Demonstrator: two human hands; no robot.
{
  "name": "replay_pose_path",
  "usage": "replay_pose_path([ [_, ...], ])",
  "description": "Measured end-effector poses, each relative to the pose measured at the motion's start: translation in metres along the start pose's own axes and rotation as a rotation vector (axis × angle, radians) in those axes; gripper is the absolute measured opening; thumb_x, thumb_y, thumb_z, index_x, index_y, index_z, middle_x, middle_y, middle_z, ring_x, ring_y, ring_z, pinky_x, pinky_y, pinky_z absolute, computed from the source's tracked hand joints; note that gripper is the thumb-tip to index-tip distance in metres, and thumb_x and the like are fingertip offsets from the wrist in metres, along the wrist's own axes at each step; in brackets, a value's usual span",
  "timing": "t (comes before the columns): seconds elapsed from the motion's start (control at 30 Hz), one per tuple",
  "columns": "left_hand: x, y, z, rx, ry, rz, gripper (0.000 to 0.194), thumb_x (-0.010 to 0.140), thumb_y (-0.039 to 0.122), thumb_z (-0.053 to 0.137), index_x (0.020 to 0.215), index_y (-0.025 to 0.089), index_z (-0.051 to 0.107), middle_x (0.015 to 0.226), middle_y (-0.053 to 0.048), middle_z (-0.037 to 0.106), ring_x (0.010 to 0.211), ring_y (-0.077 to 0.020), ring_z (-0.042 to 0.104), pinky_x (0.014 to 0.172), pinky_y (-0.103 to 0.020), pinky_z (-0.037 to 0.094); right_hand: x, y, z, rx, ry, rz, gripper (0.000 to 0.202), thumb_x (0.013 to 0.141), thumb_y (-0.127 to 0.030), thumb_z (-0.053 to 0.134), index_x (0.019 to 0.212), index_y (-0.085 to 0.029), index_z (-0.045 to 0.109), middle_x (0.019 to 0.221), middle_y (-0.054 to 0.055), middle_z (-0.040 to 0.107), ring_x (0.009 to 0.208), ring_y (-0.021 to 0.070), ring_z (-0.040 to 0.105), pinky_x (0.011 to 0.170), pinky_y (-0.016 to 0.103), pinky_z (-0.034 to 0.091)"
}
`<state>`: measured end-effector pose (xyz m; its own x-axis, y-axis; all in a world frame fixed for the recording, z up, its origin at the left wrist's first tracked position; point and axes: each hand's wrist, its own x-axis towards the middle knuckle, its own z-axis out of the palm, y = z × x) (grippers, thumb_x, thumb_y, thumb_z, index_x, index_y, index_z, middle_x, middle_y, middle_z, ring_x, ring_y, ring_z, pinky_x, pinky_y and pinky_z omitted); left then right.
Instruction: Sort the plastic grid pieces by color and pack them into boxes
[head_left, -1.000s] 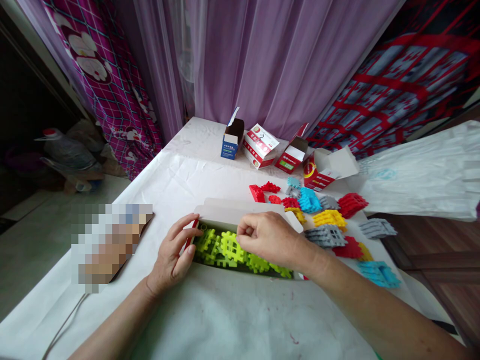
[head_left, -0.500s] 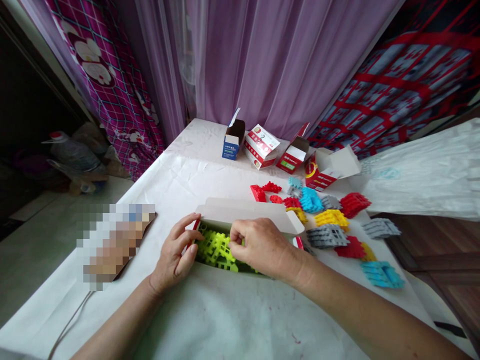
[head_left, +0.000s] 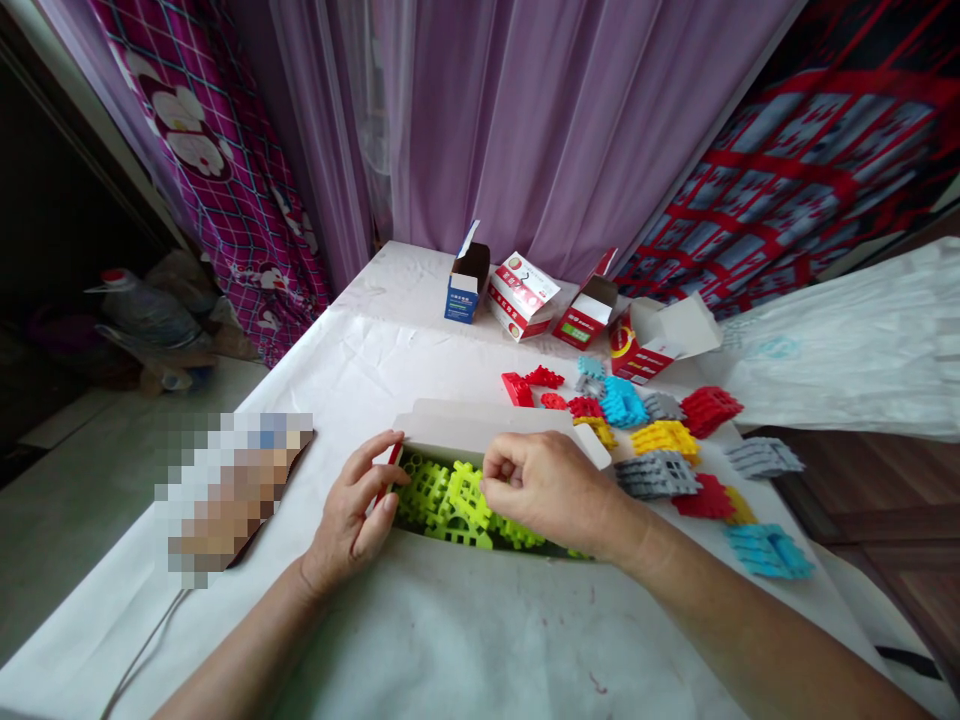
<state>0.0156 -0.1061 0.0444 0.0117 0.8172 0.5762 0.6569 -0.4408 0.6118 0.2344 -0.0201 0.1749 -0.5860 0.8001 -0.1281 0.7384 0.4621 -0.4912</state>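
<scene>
Since the earlier frame, the right hand has been shifting rightward, and more green is now showing in the box. Its thumb and fingertips are closing together on the edge of a green block above the others. The left hand is touching the box's left end, its thumb and fingers standing apart.

Green blocks are lying jumbled in the box, bright lime, notched at the edges and pierced by square openings. The box is lying long and low, pale inside, its lid folded back, red showing at the left end.

White sheeting, creased and marked with small reddish streaks, is covering the table. Red, blue, yellow and grey blocks are lying right of the box, several in stacks. Four cartons are standing along the far edge. A cord is trailing from a pixelated patch at left.

Purple curtains are hanging behind, a magenta checked cloth at left and a red-and-black cloth at right. A bottle is standing beyond the table's left side.
</scene>
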Motion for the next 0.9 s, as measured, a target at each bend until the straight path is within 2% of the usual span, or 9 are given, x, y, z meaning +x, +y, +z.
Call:
replay_pose_path([
  [0.13, 0.0, 0.0, 0.0, 0.011, -0.005, 0.0, 0.025, 0.096, 0.031, 0.04, 0.095, 0.022, 0.062, 0.137, -0.011, 0.055, 0.124, -0.0228, 0.055, 0.102, -0.038, 0.047, 0.005, 0.001, 0.002, -0.01, 0.007, 0.011, 0.01, 0.071, -0.014, 0.063, 0.068, -0.02, 0.07, 0.058, -0.003, 0.067, 0.056, 0.011, 0.059, 0.056, 0.022, 0.034],
  [0.4, -0.001, -0.001, 0.0, 0.008, -0.014, 0.001, 0.022, 0.095, 0.028, 0.041, 0.096, 0.022, 0.062, 0.139, -0.01, 0.054, 0.127, -0.0227, 0.054, 0.104, -0.037, 0.045, 0.015, 0.0, 0.02, -0.026, -0.03, -0.026, 0.01, 0.074, -0.016, 0.063, 0.074, -0.02, 0.073, 0.068, 0.0, 0.072, 0.063, 0.0127, 0.063, 0.06, 0.022, 0.036],
  [0.63, 0.0, 0.0, -0.001, 0.003, -0.016, 0.001, 0.021, 0.095, 0.028, 0.041, 0.096, 0.022, 0.062, 0.14, -0.009, 0.053, 0.127, -0.0222, 0.053, 0.105, -0.036, 0.045, 0.008, 0.0, 0.009, 0.037, -0.002, 0.001, 0.009, 0.072, -0.015, 0.064, 0.069, -0.02, 0.071, 0.06, -0.003, 0.069, 0.056, 0.0105, 0.059, 0.057, 0.021, 0.035],
  [0.73, 0.0, 0.0, -0.001, 0.006, -0.024, -0.002, 0.022, 0.096, 0.029, 0.041, 0.097, 0.022, 0.062, 0.14, -0.01, 0.053, 0.127, -0.0228, 0.053, 0.106, -0.038, 0.045, 0.002, -0.001, 0.009, 0.061, -0.027, -0.036, 0.008, 0.071, -0.015, 0.065, 0.068, -0.02, 0.071, 0.058, -0.003, 0.067, 0.053, 0.0097, 0.057, 0.056, 0.021, 0.035],
  [0.9, -0.001, 0.0, 0.0, 0.016, -0.021, -0.007, 0.022, 0.096, 0.03, 0.041, 0.096, 0.022, 0.062, 0.14, -0.01, 0.053, 0.127, -0.0233, 0.054, 0.106, -0.039, 0.045, 0.002, -0.001, 0.023, -0.001, -0.061, -0.119, 0.011, 0.07, -0.014, 0.063, 0.069, -0.021, 0.071, 0.063, -0.002, 0.071, 0.058, 0.0107, 0.06, 0.058, 0.022, 0.034],
])
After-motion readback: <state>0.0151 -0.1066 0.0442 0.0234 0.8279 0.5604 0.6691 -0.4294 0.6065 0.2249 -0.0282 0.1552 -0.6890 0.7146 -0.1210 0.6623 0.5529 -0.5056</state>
